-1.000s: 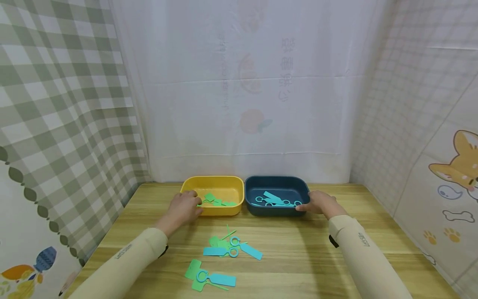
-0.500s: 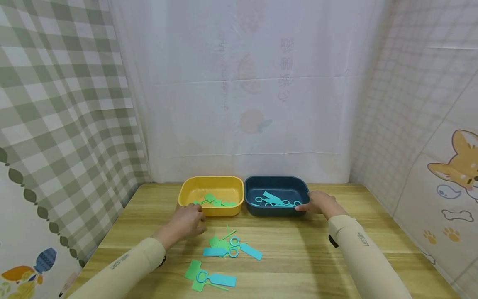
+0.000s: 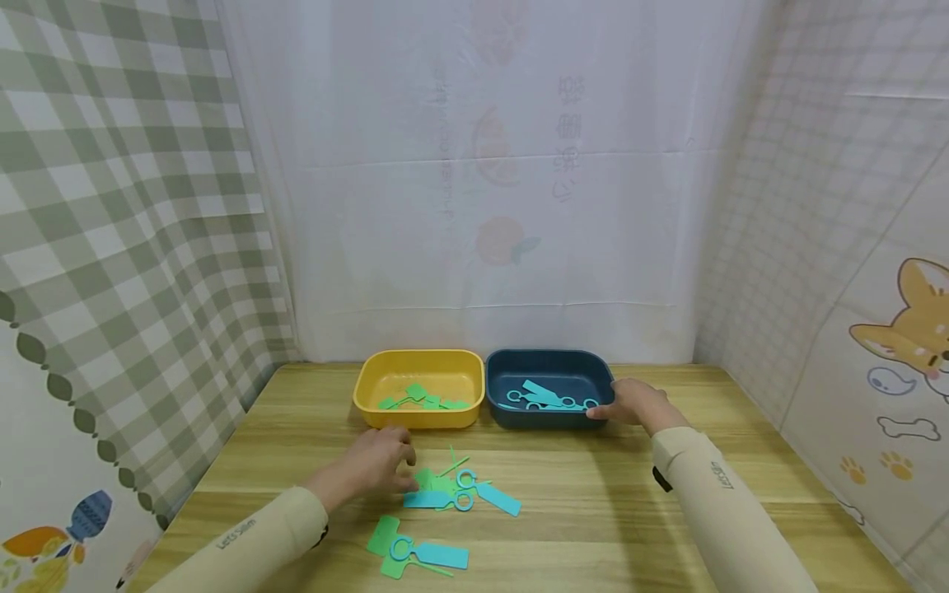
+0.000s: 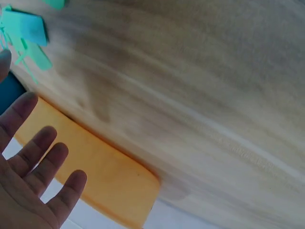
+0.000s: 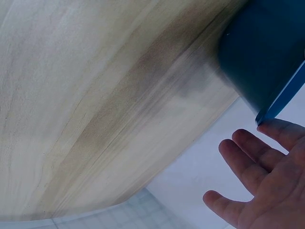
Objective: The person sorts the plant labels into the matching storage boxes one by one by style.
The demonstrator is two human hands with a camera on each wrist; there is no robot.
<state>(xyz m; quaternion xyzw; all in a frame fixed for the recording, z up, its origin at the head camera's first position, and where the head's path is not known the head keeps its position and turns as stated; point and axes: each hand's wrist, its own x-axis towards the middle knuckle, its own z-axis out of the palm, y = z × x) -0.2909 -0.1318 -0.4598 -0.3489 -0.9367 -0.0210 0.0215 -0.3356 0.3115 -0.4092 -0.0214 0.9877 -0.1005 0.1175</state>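
Note:
My left hand (image 3: 374, 463) hovers beside a small pile on the table, thumb and fingertips spread at its left end. In that pile, blue ring-ended tags (image 3: 498, 499) lie over green tags (image 3: 425, 479) with thin tails. The left wrist view shows its fingers (image 4: 71, 188) apart, holding nothing, in front of the yellow bin (image 4: 114, 174). At the right front corner of the navy bin (image 3: 549, 419), my right hand (image 3: 636, 403) rests on the rim. A fingertip touches that rim in the right wrist view, the other fingers (image 5: 238, 164) extended.
Nearer the front, a blue tag (image 3: 442, 555) lies across green tags (image 3: 383, 535). Green tags (image 3: 417, 391) lie inside the yellow bin, several blue ones (image 3: 539, 389) in the navy bin. Both bins stand side by side before a white curtain (image 3: 474, 231) at the wooden table's back edge.
My left hand has come out of the yellow bin and moved toward me and slightly right, down to the pile of tags. My right hand has stayed at the navy bin.

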